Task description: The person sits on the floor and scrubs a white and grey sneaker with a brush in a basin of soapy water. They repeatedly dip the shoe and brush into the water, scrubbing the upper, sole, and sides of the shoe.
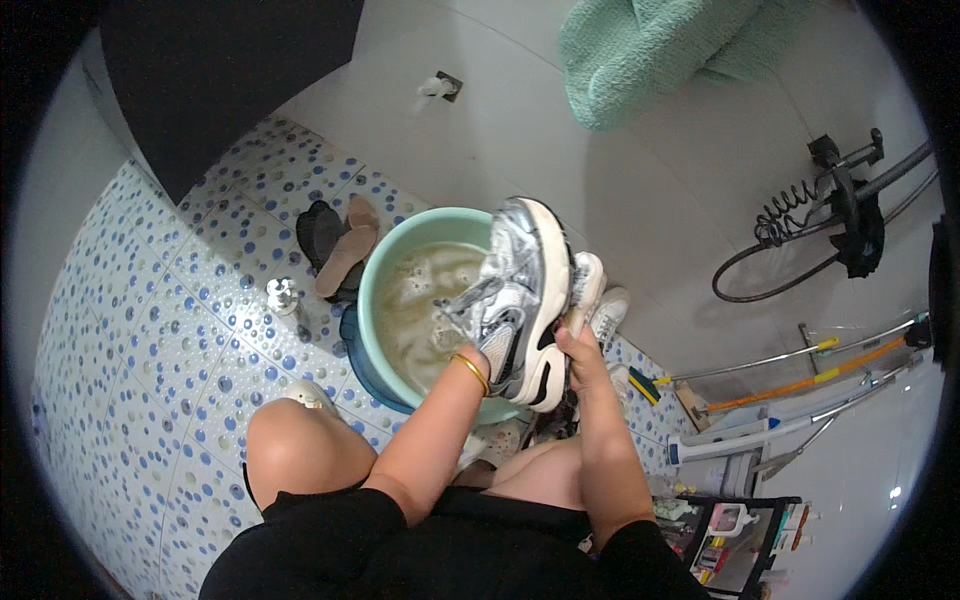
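A grey-and-white sneaker [517, 300] with a thick cream sole is held up over the right side of a mint-green basin [373, 330]. My left hand [478, 357] reaches into the shoe's opening and supports it from inside; its fingers are hidden. A gold bangle [471, 373] circles that wrist. On the sole side, my right hand [584, 354] grips a white scrub brush [589, 281], partly hidden behind the shoe, with its thumb along the handle. Cloudy, brownish water with patches of foam [416, 300] fills the lower part of the basin.
Insoles [349, 255] lie on the dotted tile floor left of the basin, near a metal floor fitting [282, 295]. A blue basin [360, 367] shows beneath the green one. White shoes [611, 311] stand by the wall. Long-handled cleaning tools [802, 386] and a black rack [739, 510] are at right.
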